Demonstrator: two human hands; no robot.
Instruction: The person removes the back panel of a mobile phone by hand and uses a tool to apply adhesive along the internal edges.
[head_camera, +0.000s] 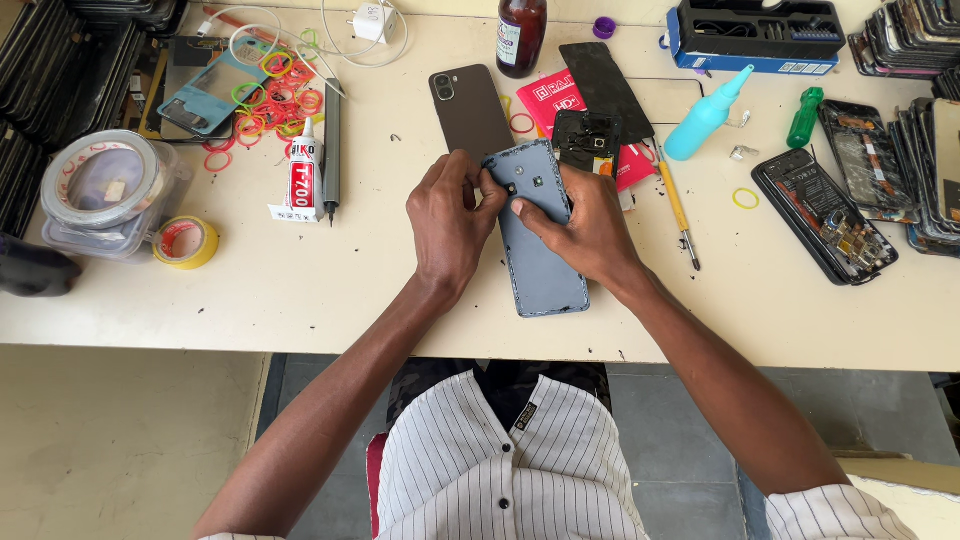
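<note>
A blue-grey phone back cover (540, 265) lies inner side up on the cream table (300, 290), with camera holes near its top end. My left hand (447, 222) pinches the cover's top left edge with fingers closed on it. My right hand (583, 228) rests across the cover's upper right part, thumb pressing near the camera holes. A dark brown phone (470, 108) lies face down just beyond my left hand. A small black phone part (585, 138) sits behind my right hand on a red packet (556, 98).
A glue tube (304, 172) and a black pen-like tool (331, 140) lie left, beside coloured rubber bands (270, 100) and tape rolls (186, 242). A brown bottle (521, 35), a turquoise squeeze bottle (705, 115), a yellow-handled tool (677, 208) and an opened phone (825, 215) lie right.
</note>
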